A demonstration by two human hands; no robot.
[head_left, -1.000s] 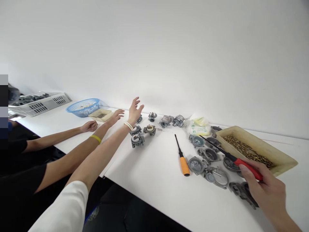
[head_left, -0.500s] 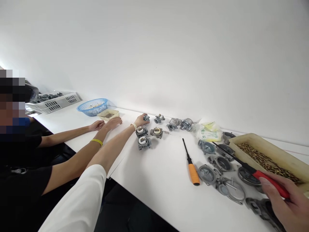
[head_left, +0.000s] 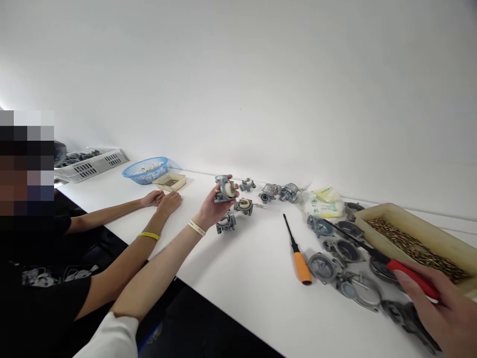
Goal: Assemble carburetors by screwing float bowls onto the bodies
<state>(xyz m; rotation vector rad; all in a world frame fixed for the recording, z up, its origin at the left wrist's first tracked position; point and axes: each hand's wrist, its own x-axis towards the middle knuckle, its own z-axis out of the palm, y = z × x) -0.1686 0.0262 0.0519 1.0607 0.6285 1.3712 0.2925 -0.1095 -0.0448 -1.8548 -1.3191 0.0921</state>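
A plain pale wall rises behind a long white table. The left hand's fingers are closed around a grey metal carburetor, its white float facing outward, and the left hand holds it up above the table. The right hand's thumb and fingers are clamped on the red-handled screwdriver; the right hand points its dark blade leftward over the round metal castings. Near the left hand are three float-topped carburetors, and farther right, by the wall, two closed carburetors side by side. An orange-handled screwdriver lies just beside the castings, with a plastic bag behind them and a bin of small brass-coloured pieces to the right. Leftward, a co-worker's hands rest on the table, near a shallow tray, a blue basket and a white crate.
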